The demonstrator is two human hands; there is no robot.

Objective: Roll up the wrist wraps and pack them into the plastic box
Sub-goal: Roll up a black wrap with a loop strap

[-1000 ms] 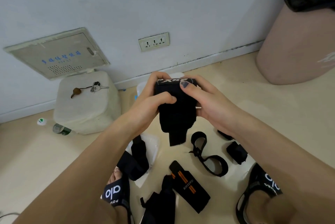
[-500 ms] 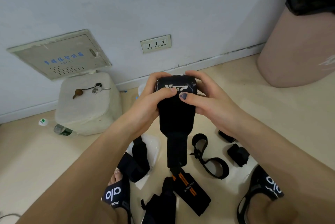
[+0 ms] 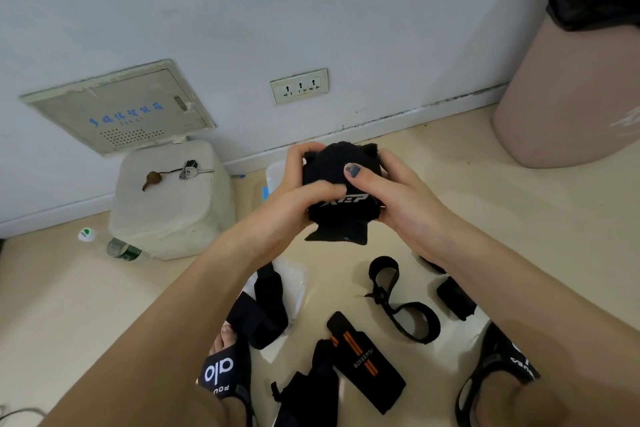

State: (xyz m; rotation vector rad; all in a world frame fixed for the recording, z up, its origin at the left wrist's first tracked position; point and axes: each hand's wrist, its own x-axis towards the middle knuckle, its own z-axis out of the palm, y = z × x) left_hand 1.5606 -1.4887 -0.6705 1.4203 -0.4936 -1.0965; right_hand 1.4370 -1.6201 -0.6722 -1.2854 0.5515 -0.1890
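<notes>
The black wrist wrap [image 3: 341,193] sits at frame centre, held above the floor, and appears almost fully rolled; only a short tail protrudes below the roll. The left hand [image 3: 294,191] grips its left side with curled fingers, thumb pressed on the front. The right hand [image 3: 391,194] grips the right side, thumb laid across the top. The plastic box [image 3: 277,168] is partly visible behind the hands. Judged remaining: several wraps lie unrolled on the floor at lower centre, including the orange-striped wrap [image 3: 367,362] and a looped strap [image 3: 401,302]. Nothing packed is visible.
</notes>
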